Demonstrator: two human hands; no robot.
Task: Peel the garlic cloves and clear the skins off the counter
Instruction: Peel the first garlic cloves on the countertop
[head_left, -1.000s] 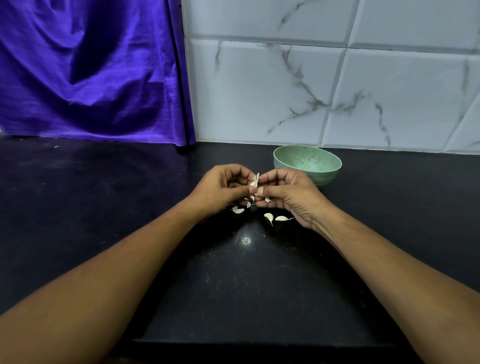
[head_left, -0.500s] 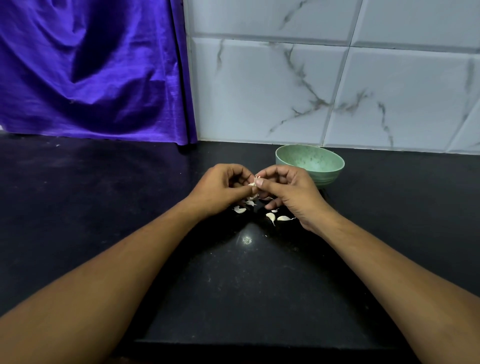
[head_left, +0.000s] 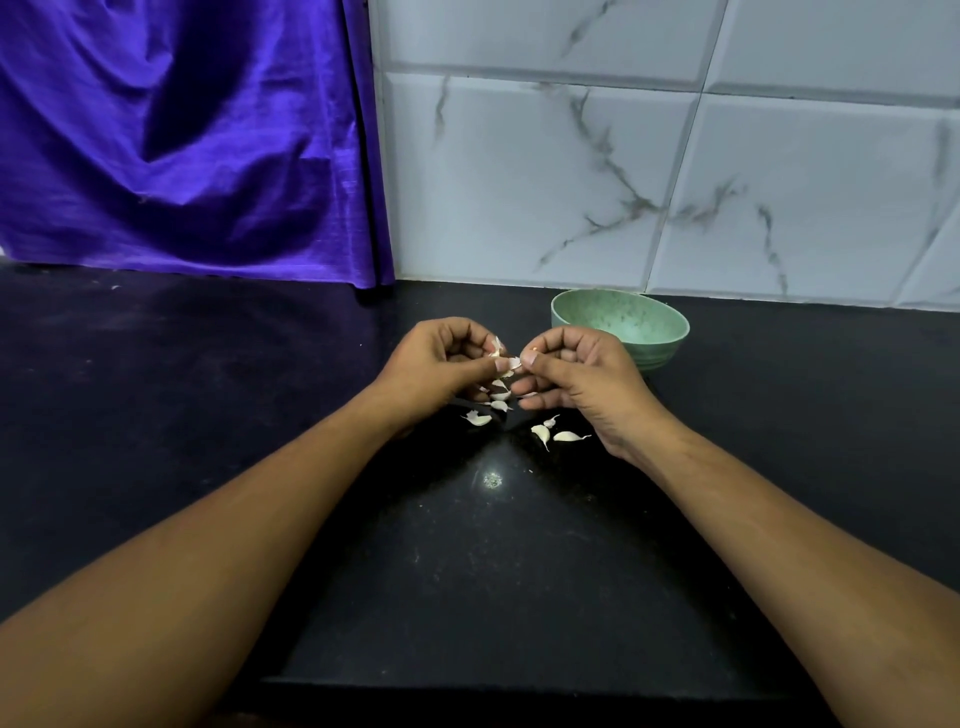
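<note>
The garlic clove (head_left: 510, 362) is a small, pale, curved sliver held in the air just in front of the bowl (head_left: 673, 332), to the bowl's left. The left hand (head_left: 441, 364) pinches one end of it between thumb and curled fingers. A thin, papery flake of skin (head_left: 497, 344) stands up from that grip. The right hand (head_left: 576, 379) has its fingers curled in too, with thumb and forefinger pressed together on the clove's other end, so both hands are closed on the same clove.

Below the hands, nearer the camera than the bowl, lie more pale pieces (head_left: 500, 396) in a loose scatter on the counter (head_left: 493, 571). One curled piece (head_left: 478, 418) sits below the left hand. Two teardrop-shaped cloves with thin tails (head_left: 541, 432) (head_left: 569, 437) lie side by side below the right hand (whether these are peeled cannot be told).

The bowl is round and deep, matte green with fine speckles, and ribbed low on its outer wall. It stands upright just behind the right hand, close to the wall.

The counter is black polished stone with faint flecks, and a small bright glint shows between the forearms. Behind the bowl rise glossy white tiles (head_left: 519, 182) with grey marble veins and bevelled edges. To the bowl's far left a shiny purple cloth (head_left: 182, 130) hangs in soft folds down to the counter.
</note>
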